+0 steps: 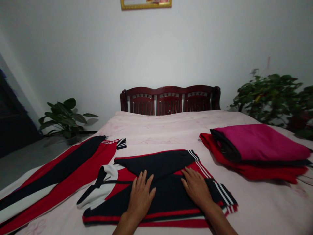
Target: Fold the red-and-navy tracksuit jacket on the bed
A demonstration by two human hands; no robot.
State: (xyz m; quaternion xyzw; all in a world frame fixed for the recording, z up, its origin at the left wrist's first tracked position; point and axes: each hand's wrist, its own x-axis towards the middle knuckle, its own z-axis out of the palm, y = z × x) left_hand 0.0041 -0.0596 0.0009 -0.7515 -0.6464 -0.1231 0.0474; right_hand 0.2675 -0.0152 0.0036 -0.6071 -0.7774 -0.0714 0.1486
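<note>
A track jacket point(166, 192) in navy, red and white lies on the bed with its sleeves folded across its body. Its white collar points left, and the striped cuffs and hem are at the right. My left hand point(141, 192) rests flat on the jacket's middle, fingers a little apart. Further right, my right hand point(197, 187) lies flat near the striped cuffs, fingers spread. Neither hand grips the cloth. Red fabric shows under the jacket's near edge.
Red, navy and white track pants point(66, 169) stretch along the bed's left side. Folded clothes, a magenta piece point(266, 143) over a red one point(264, 173), sit at the right. Behind the pink bedsheet point(158, 130) stands a dark wooden headboard point(170, 99). Leafy plants point(65, 117) flank the bed.
</note>
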